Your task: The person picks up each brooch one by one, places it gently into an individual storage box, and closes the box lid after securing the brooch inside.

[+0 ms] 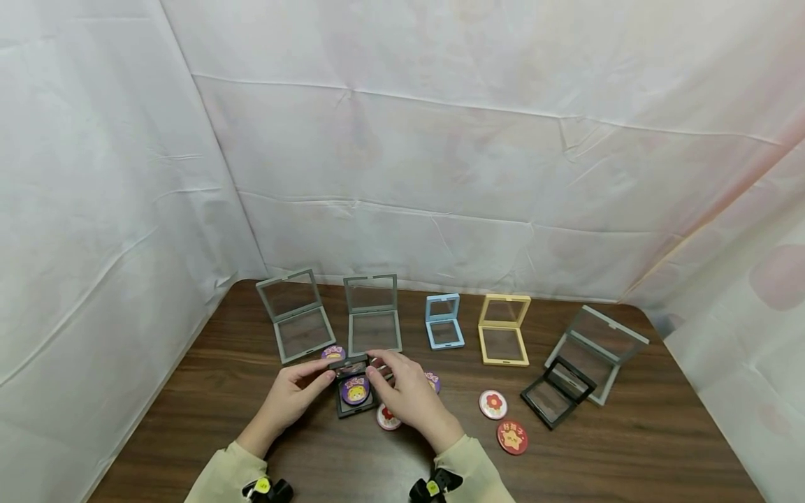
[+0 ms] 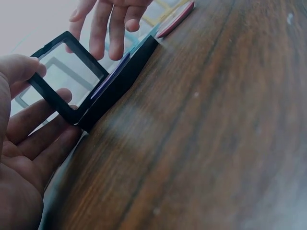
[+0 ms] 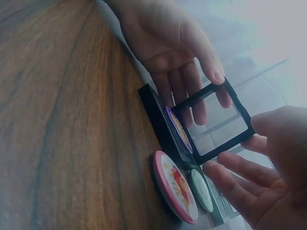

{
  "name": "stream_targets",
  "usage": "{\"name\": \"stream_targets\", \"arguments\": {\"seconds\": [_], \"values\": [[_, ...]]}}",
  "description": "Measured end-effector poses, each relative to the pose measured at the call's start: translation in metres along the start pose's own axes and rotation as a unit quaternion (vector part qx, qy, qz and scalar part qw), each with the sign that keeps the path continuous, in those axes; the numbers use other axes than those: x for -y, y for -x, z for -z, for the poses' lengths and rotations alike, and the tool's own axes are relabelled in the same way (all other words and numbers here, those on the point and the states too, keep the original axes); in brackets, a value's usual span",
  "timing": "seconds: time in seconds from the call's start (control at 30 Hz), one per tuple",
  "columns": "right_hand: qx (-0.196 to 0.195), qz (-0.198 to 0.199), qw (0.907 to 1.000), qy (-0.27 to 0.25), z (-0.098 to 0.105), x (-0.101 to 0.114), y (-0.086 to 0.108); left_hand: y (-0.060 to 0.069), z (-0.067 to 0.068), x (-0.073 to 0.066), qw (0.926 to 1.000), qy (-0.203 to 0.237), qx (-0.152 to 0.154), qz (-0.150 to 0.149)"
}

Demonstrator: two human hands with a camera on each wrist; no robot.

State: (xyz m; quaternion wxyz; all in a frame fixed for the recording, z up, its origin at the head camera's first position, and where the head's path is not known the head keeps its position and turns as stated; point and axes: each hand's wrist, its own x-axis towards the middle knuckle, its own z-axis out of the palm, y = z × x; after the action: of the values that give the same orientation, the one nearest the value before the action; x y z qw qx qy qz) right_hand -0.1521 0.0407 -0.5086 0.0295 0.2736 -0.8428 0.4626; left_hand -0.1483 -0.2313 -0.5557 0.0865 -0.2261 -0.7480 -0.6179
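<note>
Left fingers (image 1: 323, 381), right fingers (image 1: 378, 381) pinching black case (image 1: 357, 410) by lid (image 1: 351, 368), mouth facing camera, long axis perhaps receding

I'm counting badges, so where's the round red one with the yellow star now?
In the head view, the round red badge lies on the brown wood-grain table, right of the right hand, just below a round white red-flower badge.

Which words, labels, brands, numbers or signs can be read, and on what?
None can be read.
Purple badge on the held black frame: lettering along the top, too small.
Red star badge: characters along the top, too small.
Two other purple badges: any lettering too small or hidden.
Yellow patches at the wrists: any marks too small.
</note>
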Motion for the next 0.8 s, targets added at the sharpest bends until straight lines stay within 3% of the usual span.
{"name": "stream_targets", "arguments": {"seconds": [0.2,0.43,0.57,0.8], "values": [[0.0,-0.002,0.9999,-0.013,0.0003,0.0012,-0.0007,0.0006,0.0009,-0.0025,0.9999,-0.005,0.009,-0.006],[-0.01,-0.004,0.9998,-0.019,-0.0004,-0.0004,-0.0006,0.0006,0.0015,-0.0052,0.9992,0.012,0.038,-0.001],[-0.013,-0.008,0.9997,-0.021,-0.0004,-0.0019,-0.001,0.0009,0.0023,-0.0053,0.9984,0.016,0.052,-0.014],[0.015,-0.026,0.9995,-0.012,0.004,-0.0025,-0.0013,0.0016,0.0043,-0.0085,0.996,0.017,0.088,-0.005]]}}
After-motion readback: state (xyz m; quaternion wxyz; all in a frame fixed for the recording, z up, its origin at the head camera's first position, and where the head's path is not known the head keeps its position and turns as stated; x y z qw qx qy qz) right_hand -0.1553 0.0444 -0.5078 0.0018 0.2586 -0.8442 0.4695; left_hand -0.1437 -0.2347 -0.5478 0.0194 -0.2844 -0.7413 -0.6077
